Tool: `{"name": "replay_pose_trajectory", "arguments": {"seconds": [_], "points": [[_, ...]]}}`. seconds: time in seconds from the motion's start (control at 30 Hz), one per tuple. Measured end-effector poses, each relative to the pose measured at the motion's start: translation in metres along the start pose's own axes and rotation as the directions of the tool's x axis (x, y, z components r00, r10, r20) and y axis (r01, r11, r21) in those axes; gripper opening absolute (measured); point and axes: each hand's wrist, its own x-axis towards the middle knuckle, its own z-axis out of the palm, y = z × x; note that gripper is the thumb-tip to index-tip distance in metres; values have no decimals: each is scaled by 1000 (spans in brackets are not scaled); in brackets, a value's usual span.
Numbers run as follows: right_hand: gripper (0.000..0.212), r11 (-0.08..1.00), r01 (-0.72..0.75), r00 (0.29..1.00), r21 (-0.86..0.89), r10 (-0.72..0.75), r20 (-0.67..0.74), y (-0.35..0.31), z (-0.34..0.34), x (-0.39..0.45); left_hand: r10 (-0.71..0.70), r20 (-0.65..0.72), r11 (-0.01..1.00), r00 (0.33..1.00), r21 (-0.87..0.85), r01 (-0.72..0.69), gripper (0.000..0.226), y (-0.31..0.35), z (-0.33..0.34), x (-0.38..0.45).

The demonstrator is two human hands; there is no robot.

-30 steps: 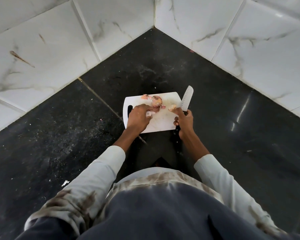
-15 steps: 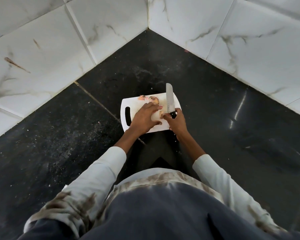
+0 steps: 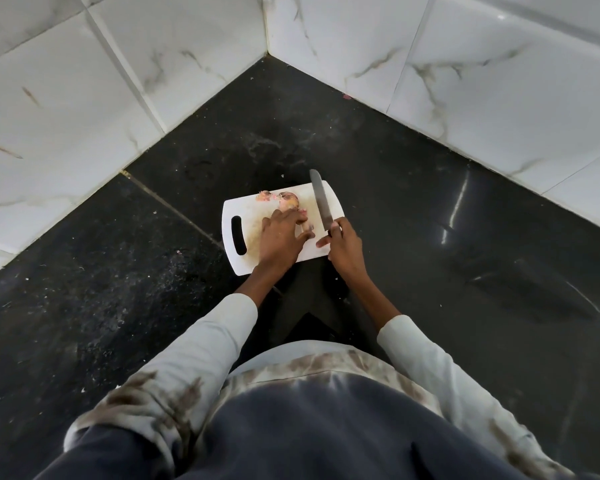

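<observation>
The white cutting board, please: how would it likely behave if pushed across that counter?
Probably slides easily: the cutting board lies flat on a glossy black counter. It looks thin, stiff and light. The left hand resting on it likely steadies it.

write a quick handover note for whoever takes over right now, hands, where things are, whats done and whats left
Left hand: flat fingers press a pale meat piece onto the white cutting board.
Right hand: grips the knife by its handle, blade pointing away, just right of the left fingers.
Done: meat scraps lie at the board's far edge.
Left: probably slice the pressed piece; no cut in it shows.
</observation>
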Motion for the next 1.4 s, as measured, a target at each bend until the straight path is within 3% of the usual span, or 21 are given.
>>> {"name": "replay_pose_trajectory", "arguments": {"seconds": [0.2,0.43,0.67,1.4], "points": [[19,992,91,995,-90,-87,44,22,0,-15,-27,15,998,1000,-59,28,31,0,8,3],[8,992,122,991,-32,-120,60,27,3,-21,-72,-10,975,997,-210,68,24,-1,7,4],[10,980,167,985,-109,-161,65,29,0,-23,-95,-41,960,995,-269,80,14,1,8,4],[18,948,148,987,-283,-125,97,17,4,-24,31,-17,972,999,-234,-34,11,-4,5,9]]}}
